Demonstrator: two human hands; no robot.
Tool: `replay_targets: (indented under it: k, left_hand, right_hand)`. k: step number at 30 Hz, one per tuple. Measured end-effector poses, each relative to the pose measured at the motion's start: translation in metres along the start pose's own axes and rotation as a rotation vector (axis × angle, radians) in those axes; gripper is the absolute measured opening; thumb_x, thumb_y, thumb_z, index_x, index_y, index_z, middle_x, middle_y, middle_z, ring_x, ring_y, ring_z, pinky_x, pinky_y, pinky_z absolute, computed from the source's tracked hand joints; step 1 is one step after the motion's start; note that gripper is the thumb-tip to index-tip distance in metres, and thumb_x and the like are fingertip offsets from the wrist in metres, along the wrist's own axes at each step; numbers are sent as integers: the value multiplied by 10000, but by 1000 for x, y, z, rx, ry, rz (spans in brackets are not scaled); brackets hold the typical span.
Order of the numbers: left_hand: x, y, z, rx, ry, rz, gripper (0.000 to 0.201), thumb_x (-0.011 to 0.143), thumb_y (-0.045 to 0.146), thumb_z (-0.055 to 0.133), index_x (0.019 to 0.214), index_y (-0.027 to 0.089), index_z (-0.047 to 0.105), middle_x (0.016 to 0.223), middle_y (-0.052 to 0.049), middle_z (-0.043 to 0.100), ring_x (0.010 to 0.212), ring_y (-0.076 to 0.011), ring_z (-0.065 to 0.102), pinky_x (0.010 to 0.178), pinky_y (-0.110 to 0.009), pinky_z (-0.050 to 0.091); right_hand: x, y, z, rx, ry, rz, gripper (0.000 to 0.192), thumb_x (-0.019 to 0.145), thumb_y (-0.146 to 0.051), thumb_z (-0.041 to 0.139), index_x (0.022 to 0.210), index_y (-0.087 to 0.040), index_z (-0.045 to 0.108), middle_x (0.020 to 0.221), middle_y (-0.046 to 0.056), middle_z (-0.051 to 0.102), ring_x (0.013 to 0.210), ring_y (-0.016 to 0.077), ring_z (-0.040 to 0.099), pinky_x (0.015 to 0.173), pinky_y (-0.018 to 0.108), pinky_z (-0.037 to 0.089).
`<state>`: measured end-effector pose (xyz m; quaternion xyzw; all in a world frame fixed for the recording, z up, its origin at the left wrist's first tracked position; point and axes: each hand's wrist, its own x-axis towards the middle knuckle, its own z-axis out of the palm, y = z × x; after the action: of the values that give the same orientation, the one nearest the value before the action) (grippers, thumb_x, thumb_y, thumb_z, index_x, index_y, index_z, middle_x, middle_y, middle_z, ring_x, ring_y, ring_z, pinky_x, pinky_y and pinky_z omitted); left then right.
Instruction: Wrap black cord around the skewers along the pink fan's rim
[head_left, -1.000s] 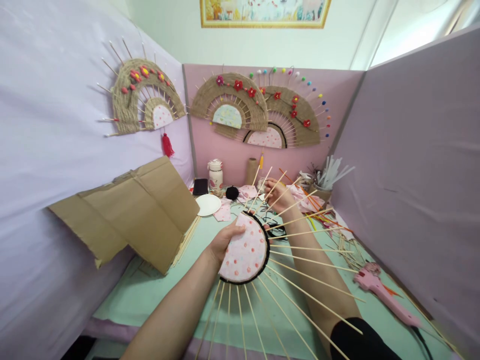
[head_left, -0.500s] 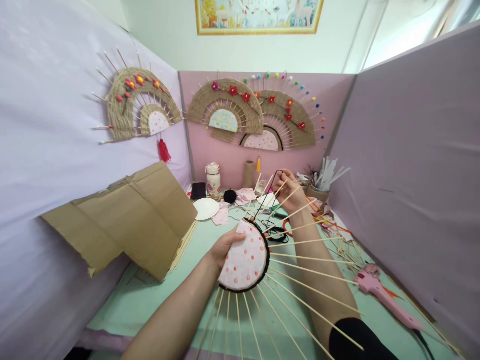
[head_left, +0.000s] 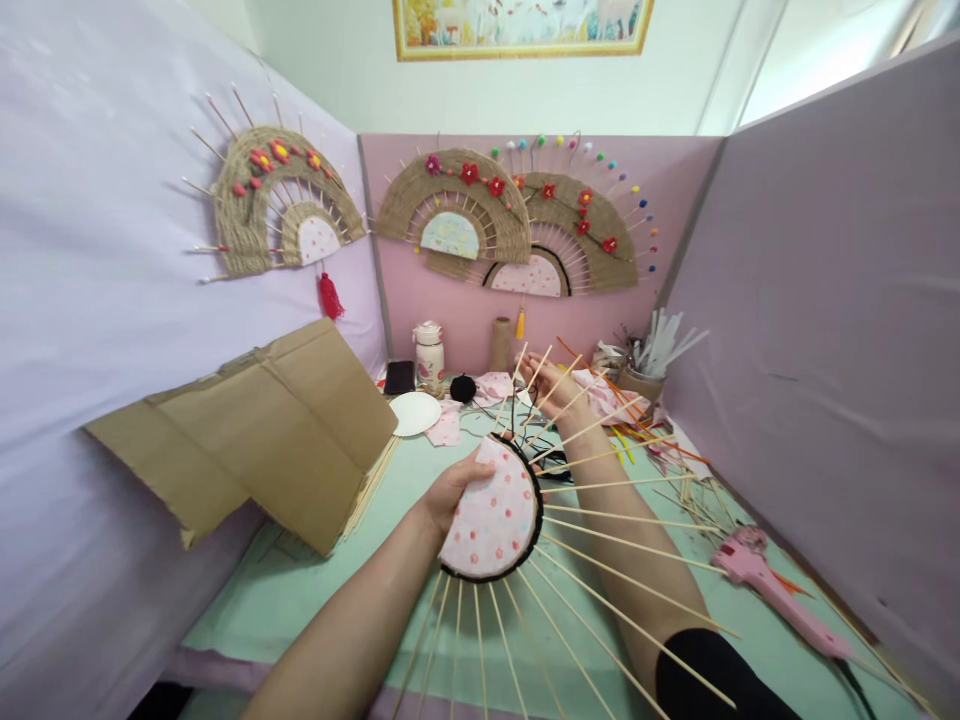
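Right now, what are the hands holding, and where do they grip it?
The left hand grips the fan frame by the straight edge of its spotted half-disc. The right hand reaches among the far sticks; its hold cannot be told.

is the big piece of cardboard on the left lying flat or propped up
Propped up. The cardboard slants against the left wall, its lower edge down by the green table and its upper edge raised. It is creased, not one flat sheet.

Pink back wall (head_left: 465, 320), lilac side panels (head_left: 825, 300), framed picture (head_left: 521, 25)

No legible text or labels anywhere
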<state>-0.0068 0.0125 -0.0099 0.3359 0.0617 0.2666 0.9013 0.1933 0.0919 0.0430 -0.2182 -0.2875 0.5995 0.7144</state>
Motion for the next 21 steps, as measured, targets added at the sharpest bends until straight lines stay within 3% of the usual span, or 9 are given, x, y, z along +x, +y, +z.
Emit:
replay_targets:
  k: [6, 11, 17, 21]
  left_hand:
    - [0, 0, 0, 27, 40, 12, 504, 722, 100, 538, 1218, 141, 457, 1042, -136, 654, 956, -270, 619, 858, -407, 442]
    - [1, 0, -1, 54, 25, -3, 419, 720, 125, 548, 1137, 88, 521, 988, -158, 666, 914, -284, 632, 851, -424, 442]
    - [1, -1, -8, 56, 149, 19, 436, 678, 121, 596, 1109, 95, 539, 911, -130, 687, 880, -268, 643, 865, -415, 432]
    - [2, -1, -11, 41, 196, 8, 426, 688, 135, 606, 1109, 99, 547, 879, -106, 692, 890, -251, 641, 896, -392, 416]
  right_hand:
    - [1, 36, 1, -104, -15, 80, 241, 627, -33, 681, 782, -165, 551, 783, 45, 702, 762, 140, 681, 625, 147, 556]
    - [-1, 72, 0, -178, -43, 171, 254, 607, -57, 717, 744, -177, 539, 729, 19, 697, 740, 127, 679, 667, 185, 558]
    - [-14, 105, 4, -270, -199, 365, 297, 548, -128, 775, 747, -186, 562, 756, 13, 703, 741, 169, 679, 611, 272, 560]
    - [-23, 116, 5, -286, -263, 400, 286, 554, -193, 777, 758, -207, 577, 797, 9, 703, 802, 181, 669, 636, 297, 549]
